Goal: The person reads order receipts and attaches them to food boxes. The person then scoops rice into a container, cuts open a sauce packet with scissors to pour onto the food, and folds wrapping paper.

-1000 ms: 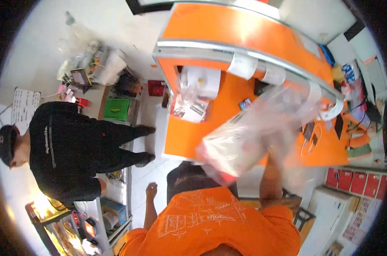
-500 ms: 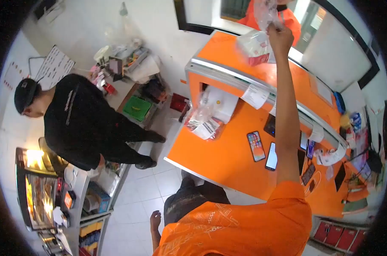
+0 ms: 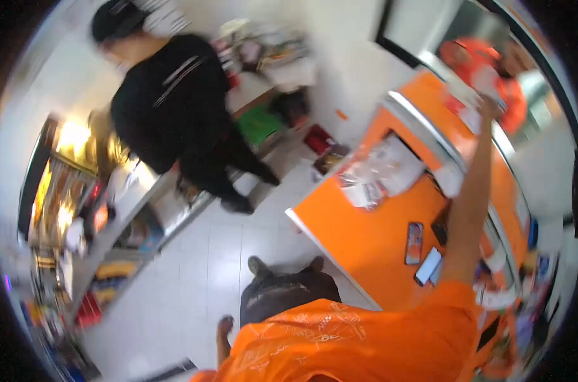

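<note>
My right arm reaches over the orange counter [image 3: 343,239], and my right hand [image 3: 489,107] is closed on the top of a clear plastic bag [image 3: 462,109] with red and white contents. The bag is at the counter's raised ledge, in front of a person in orange [image 3: 477,63] on the far side. Blur hides whether that person touches it. Down beside my hip hangs my left hand [image 3: 225,326], its fingers curled in with nothing visible in them. A dark-framed phone [image 3: 414,243] and a bright-screened phone [image 3: 428,266] lie on the counter under my right arm.
Another clear bag with a label [image 3: 365,188] sits at the counter's inner corner. A person in black [image 3: 174,102] stands at the left by a shelf unit [image 3: 136,223] and a lit display case [image 3: 60,172]. Beyond them are a green box [image 3: 259,124] and a red bin [image 3: 318,139].
My view has turned left. The bag in my right hand, raised half a second ago, is now lower and nearer the person in orange, who shows more fully. My left hand still hangs down.
</note>
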`<control>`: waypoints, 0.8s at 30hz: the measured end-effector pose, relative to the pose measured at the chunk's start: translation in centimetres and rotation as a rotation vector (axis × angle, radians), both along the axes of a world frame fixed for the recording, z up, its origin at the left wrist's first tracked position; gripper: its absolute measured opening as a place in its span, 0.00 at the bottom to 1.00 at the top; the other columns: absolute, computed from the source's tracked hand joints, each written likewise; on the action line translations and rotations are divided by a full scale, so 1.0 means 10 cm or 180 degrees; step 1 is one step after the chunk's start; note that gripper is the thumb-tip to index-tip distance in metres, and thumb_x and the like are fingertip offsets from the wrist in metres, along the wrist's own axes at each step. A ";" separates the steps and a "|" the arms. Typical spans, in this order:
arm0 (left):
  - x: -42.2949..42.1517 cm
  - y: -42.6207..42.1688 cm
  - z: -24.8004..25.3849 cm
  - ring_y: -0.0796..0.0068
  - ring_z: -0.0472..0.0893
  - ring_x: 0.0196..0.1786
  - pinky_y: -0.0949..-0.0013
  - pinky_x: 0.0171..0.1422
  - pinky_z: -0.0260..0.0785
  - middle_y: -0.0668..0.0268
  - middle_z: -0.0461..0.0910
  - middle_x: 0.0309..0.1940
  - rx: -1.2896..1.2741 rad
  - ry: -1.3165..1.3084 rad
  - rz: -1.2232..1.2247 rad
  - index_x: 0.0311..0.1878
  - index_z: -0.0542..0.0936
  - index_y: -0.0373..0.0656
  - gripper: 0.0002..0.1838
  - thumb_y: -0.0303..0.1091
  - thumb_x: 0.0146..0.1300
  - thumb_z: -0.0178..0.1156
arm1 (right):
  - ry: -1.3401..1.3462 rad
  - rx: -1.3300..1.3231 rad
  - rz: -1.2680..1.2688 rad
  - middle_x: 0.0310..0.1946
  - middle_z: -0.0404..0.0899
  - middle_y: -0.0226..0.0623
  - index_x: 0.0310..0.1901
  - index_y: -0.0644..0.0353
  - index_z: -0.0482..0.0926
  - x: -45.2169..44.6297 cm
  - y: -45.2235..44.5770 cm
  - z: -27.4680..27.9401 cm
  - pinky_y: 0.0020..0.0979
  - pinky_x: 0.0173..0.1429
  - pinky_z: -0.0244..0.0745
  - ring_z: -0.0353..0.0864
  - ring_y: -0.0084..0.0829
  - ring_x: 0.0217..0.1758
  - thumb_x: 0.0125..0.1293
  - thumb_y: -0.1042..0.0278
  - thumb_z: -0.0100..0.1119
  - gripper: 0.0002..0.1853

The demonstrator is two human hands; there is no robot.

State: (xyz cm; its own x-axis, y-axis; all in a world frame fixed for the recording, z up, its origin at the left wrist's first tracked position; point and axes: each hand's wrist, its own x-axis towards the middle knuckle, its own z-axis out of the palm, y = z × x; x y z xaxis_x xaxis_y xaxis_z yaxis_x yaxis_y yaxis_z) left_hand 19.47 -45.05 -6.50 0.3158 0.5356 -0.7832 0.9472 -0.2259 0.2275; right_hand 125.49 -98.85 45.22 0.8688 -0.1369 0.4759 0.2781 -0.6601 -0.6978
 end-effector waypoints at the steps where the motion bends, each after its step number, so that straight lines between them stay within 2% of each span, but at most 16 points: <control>1: -0.08 0.06 0.10 0.51 0.81 0.42 0.52 0.49 0.74 0.53 0.83 0.41 0.0833 -0.0955 -0.1280 0.39 0.82 0.42 0.16 0.43 0.70 0.49 | -0.0208 -0.0362 0.0016 0.41 0.84 0.38 0.46 0.61 0.80 -0.11 0.07 0.07 0.26 0.36 0.79 0.85 0.27 0.40 0.68 0.65 0.54 0.11; 2: -0.16 0.15 -0.19 0.49 0.81 0.48 0.51 0.53 0.73 0.50 0.83 0.43 0.1872 -0.1100 -0.2478 0.44 0.82 0.43 0.19 0.47 0.69 0.49 | -0.0410 -0.0655 -0.0013 0.41 0.84 0.37 0.46 0.61 0.80 -0.25 0.21 0.14 0.26 0.37 0.79 0.84 0.27 0.40 0.68 0.65 0.54 0.11; 3: 0.02 0.16 0.06 0.49 0.80 0.53 0.53 0.56 0.72 0.50 0.83 0.47 0.0866 -0.1192 -0.0144 0.50 0.81 0.43 0.18 0.46 0.67 0.54 | -0.0710 -0.0891 -0.0051 0.41 0.84 0.37 0.46 0.62 0.80 -0.38 0.29 0.17 0.26 0.37 0.79 0.84 0.27 0.40 0.68 0.65 0.54 0.11; 4: 0.21 0.18 0.37 0.51 0.79 0.57 0.56 0.60 0.71 0.50 0.82 0.50 0.0499 -0.1038 0.0577 0.53 0.80 0.42 0.19 0.44 0.65 0.58 | -0.1001 -0.0983 -0.0115 0.41 0.84 0.37 0.46 0.62 0.80 -0.58 0.42 0.17 0.25 0.37 0.78 0.84 0.27 0.40 0.68 0.65 0.54 0.12; 6: 0.50 0.31 0.91 0.51 0.80 0.56 0.57 0.60 0.71 0.50 0.82 0.50 0.0654 -0.1321 0.0896 0.52 0.80 0.41 0.19 0.44 0.64 0.59 | -0.1546 -0.1017 -0.0265 0.40 0.84 0.37 0.47 0.62 0.80 -1.24 0.97 0.16 0.25 0.38 0.78 0.84 0.26 0.40 0.69 0.65 0.54 0.12; 8: 0.34 0.40 0.81 0.52 0.80 0.56 0.58 0.60 0.71 0.51 0.82 0.50 0.0665 -0.1432 0.1169 0.53 0.80 0.42 0.19 0.43 0.64 0.58 | -0.1961 -0.0842 -0.0213 0.40 0.84 0.36 0.47 0.62 0.79 -2.07 1.59 -0.03 0.25 0.39 0.78 0.84 0.26 0.40 0.69 0.65 0.54 0.12; 11: 0.23 0.69 0.88 0.53 0.79 0.57 0.58 0.62 0.71 0.52 0.82 0.51 0.0260 -0.1270 0.1666 0.54 0.80 0.43 0.20 0.42 0.63 0.58 | -0.2033 -0.0710 0.0222 0.40 0.83 0.36 0.48 0.63 0.79 -3.17 2.52 -0.76 0.24 0.40 0.78 0.83 0.25 0.41 0.70 0.65 0.54 0.12; 13: -0.11 0.82 0.73 0.54 0.80 0.55 0.59 0.61 0.72 0.53 0.81 0.53 0.0359 -0.1223 0.1707 0.55 0.80 0.42 0.20 0.43 0.64 0.57 | -0.1927 -0.0796 0.0826 0.39 0.83 0.35 0.48 0.63 0.79 -4.00 3.16 -1.38 0.24 0.40 0.78 0.83 0.25 0.41 0.70 0.65 0.54 0.12; 15: -0.41 0.94 0.63 0.55 0.81 0.55 0.60 0.61 0.72 0.53 0.80 0.55 0.0366 -0.1033 0.1726 0.56 0.79 0.42 0.20 0.43 0.66 0.56 | -0.1734 -0.1089 0.1791 0.39 0.83 0.35 0.49 0.63 0.79 -4.75 3.85 -2.13 0.24 0.41 0.77 0.82 0.25 0.41 0.71 0.65 0.54 0.12; 17: -0.72 1.09 0.57 0.55 0.80 0.56 0.60 0.62 0.71 0.54 0.80 0.55 0.0294 -0.0933 0.1857 0.56 0.80 0.42 0.20 0.43 0.66 0.56 | -0.1205 -0.1211 0.2943 0.39 0.83 0.34 0.49 0.63 0.79 -5.42 4.60 -2.86 0.24 0.42 0.77 0.82 0.24 0.41 0.71 0.65 0.54 0.12; 19: -0.98 1.28 0.54 0.55 0.80 0.56 0.60 0.62 0.71 0.54 0.80 0.55 0.0207 -0.0823 0.1929 0.55 0.80 0.42 0.20 0.42 0.65 0.56 | 0.1846 0.0066 0.2860 0.38 0.82 0.32 0.54 0.64 0.78 -5.99 5.09 -3.56 0.24 0.46 0.74 0.79 0.21 0.40 0.73 0.64 0.54 0.14; 21: -1.18 1.54 0.59 0.53 0.81 0.53 0.58 0.60 0.72 0.51 0.82 0.50 0.0322 -0.0951 0.2152 0.54 0.80 0.42 0.19 0.40 0.62 0.59 | 0.2894 0.0354 0.3281 0.37 0.81 0.31 0.54 0.63 0.78 -6.52 5.80 -3.39 0.23 0.43 0.73 0.78 0.19 0.39 0.74 0.64 0.53 0.14; 23: -1.29 1.86 0.69 0.55 0.82 0.51 0.59 0.58 0.73 0.52 0.82 0.50 0.0533 -0.1107 0.2303 0.54 0.80 0.42 0.18 0.39 0.63 0.58 | 0.2678 0.0004 0.3831 0.32 0.82 0.33 0.52 0.63 0.79 -6.84 6.47 -3.22 0.23 0.35 0.72 0.80 0.20 0.34 0.74 0.57 0.53 0.17; 24: -1.32 2.01 0.76 0.57 0.83 0.50 0.60 0.57 0.74 0.53 0.83 0.50 0.0737 -0.1273 0.2470 0.54 0.80 0.42 0.17 0.37 0.64 0.57 | 0.2693 0.0006 0.3822 0.32 0.82 0.33 0.52 0.63 0.79 -6.93 6.76 -3.20 0.23 0.35 0.72 0.80 0.20 0.34 0.74 0.57 0.53 0.17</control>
State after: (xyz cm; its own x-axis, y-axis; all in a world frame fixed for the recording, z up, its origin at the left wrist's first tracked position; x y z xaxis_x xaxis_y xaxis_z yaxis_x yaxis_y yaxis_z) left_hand 6.30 -24.92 1.09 0.0255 0.8422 -0.5386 0.7124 0.3626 0.6008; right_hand 56.20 -31.24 13.18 0.4728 0.8530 -0.2209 0.1643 -0.3316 -0.9290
